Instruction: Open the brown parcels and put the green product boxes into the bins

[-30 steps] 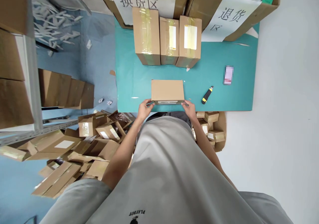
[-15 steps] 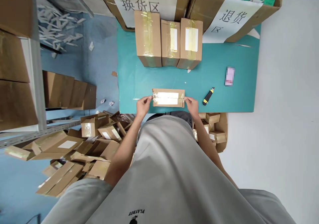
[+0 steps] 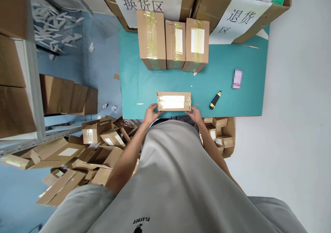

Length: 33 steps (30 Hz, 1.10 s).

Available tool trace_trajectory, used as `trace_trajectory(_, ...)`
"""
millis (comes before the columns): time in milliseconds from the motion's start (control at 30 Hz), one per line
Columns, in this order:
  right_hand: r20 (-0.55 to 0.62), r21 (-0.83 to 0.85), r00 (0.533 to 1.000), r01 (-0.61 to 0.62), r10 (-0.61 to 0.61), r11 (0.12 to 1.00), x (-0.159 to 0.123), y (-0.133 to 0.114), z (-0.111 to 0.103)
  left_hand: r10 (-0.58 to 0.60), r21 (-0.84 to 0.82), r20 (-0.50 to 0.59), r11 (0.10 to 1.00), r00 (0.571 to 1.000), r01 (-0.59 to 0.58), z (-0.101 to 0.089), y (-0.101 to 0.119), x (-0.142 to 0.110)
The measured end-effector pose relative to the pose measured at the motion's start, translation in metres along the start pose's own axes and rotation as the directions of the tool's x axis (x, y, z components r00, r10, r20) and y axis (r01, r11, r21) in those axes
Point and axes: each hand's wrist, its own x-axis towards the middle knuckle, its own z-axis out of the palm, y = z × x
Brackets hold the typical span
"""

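Observation:
A small taped cardboard box (image 3: 165, 108) with a white label on top is close to the near edge of the teal table, in front of my body. My left hand (image 3: 152, 114) grips its near left corner, with the fingers at the end and the thumb along the near side. Around the near right corner, my right hand (image 3: 194, 115) holds in much the same way. I cannot tell whether the box rests on the table or is slightly raised. A black and yellow box cutter (image 3: 215, 100) lies to the right of my right hand.
Three taped cartons (image 3: 175, 45) stand at the back of the teal table (image 3: 165, 81), before two large labelled boxes (image 3: 239, 22). A blurred pinkish item (image 3: 237, 78) lies right. Opened cardboard (image 3: 64, 152) heaps at left; a carton of small boxes (image 3: 229, 131) sits below the right edge.
Both hands have shifted from the middle of the box's ends to its near corners, and their grip has widened. The box has barely moved; the view has shifted slightly.

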Motion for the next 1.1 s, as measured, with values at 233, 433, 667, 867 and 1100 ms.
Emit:
trace_trajectory(233,-0.011,-0.011,0.995,0.099,-0.099,0.995,0.009,-0.026,-0.024,0.056,-0.005,-0.046,0.998,0.997,-0.056,-0.011,0.021,0.002)
trace_trajectory(433,-0.022,-0.132,0.999,0.033,-0.037,0.991,0.014,-0.022,-0.016,-0.052,0.030,-0.071,0.998,0.996,0.054,0.000,0.018,0.003)
trace_trajectory(667,-0.071,-0.024,0.994,-0.089,0.087,0.996,-0.012,-0.001,-0.003,-0.103,-0.107,-0.044,0.989,0.994,0.098,0.002,-0.007,-0.014)
trace_trajectory(867,-0.036,-0.025,0.998,-0.059,0.058,0.998,-0.016,-0.012,0.002,-0.083,-0.121,-0.030,0.989,0.996,0.079,0.003,0.002,-0.018)
trace_trajectory(1100,-0.181,-0.007,0.980,0.080,-0.080,0.997,-0.005,-0.052,-0.026,0.070,-0.124,-0.200,0.988,0.977,-0.096,-0.017,0.041,-0.008)
